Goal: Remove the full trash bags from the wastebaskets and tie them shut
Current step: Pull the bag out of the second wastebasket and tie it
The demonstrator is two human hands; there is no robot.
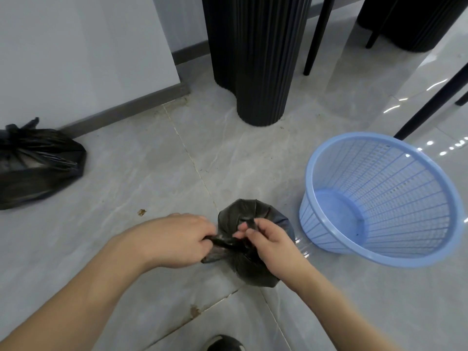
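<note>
your left hand point(174, 239) and right hand point(268, 244) each pinch a flap of the black bag point(249, 252), pulled apart so the knot cinches; blue wastebasket point(379, 198) sits empty alongside.

Left hand point(174, 239) and right hand point(273, 245) pinch the black bag's point(243, 214) twisted neck beside the blue wastebasket point(385, 198).

Two black trash bags: one point(243, 224) between the hands, one point(38, 165) tied by the wall. One blue wastebasket point(379, 196). Two hands, left point(174, 239) and right point(273, 244). Two black fluted pillars point(255, 59), point(410, 19). One shoe point(224, 343).
</note>
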